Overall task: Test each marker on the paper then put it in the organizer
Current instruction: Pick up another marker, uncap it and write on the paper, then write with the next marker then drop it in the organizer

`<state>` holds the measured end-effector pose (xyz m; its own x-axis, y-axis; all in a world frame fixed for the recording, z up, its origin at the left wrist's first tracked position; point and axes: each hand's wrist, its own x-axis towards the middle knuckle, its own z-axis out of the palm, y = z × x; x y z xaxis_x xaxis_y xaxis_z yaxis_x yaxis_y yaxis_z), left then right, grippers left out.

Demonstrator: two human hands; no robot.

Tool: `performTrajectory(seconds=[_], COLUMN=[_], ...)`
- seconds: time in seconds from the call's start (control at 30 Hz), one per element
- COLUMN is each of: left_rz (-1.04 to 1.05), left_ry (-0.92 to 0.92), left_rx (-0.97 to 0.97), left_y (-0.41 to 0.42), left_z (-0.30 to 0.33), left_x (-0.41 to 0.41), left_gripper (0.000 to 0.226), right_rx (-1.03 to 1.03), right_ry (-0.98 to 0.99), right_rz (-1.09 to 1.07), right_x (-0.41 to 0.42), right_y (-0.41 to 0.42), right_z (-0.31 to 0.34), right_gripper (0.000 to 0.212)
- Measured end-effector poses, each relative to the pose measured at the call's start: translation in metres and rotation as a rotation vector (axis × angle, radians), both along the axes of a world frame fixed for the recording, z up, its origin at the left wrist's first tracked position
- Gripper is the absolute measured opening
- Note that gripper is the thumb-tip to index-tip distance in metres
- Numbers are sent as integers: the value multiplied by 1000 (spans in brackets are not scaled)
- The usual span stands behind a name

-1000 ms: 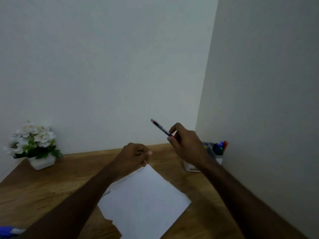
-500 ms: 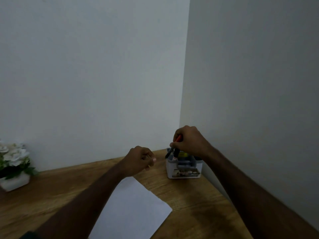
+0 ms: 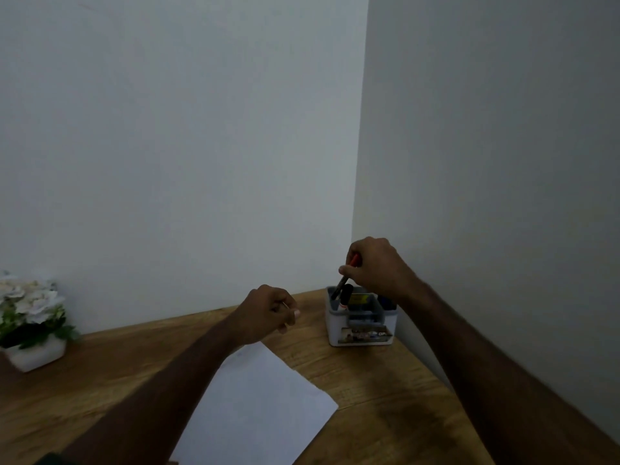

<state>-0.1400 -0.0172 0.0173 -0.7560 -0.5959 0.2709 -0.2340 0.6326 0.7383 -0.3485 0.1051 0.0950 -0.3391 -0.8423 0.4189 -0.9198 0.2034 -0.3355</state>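
My right hand hovers over the white and grey organizer in the desk's back right corner. It pinches a dark marker with a red end, whose lower tip dips into the organizer's back left compartment. Other markers stand inside the organizer; one has a black cap. My left hand floats above the desk with fingers curled, and I cannot make out anything in it. The white paper lies on the wood below my left forearm.
A white pot of white flowers sits at the far left against the back wall. Two plain walls meet in a corner right behind the organizer. The wooden desk runs along the right wall.
My right hand carried the marker from above the paper to the organizer and lowered its tip in. The view turned right, so the flowers slid to the left edge.
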Motion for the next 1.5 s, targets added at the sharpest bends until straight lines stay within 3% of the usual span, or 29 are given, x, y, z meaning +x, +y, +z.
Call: performTrajectory(seconds=[0.47,0.6,0.8,0.97,1.23,1.5], left_rz=[-13,-17,-20,5,149,372], left_ry=[-4,-13,-7,-11,-29,-94], left_rx=[-7,-13,-10,-16,-35,-48], left_y=[5,6,8,6,6,8], left_z=[6,8,10,10,4,-24], left_x=[-7,-6,-1,16,100,253], left_gripper=[13,14,14,12,7,15], right_rx=[220,347,356,266,38,186], right_ry=[25,126,258,224,136,-39], right_rz=[50,42,18,63,372,786], right_x=[10,17,18,28,120,265], right_y=[-11,-15,-11,-5,-28,-66], right_z=[0,-9,-30,-21,-47,-102], right_gripper=[22,29,41,41,12,5])
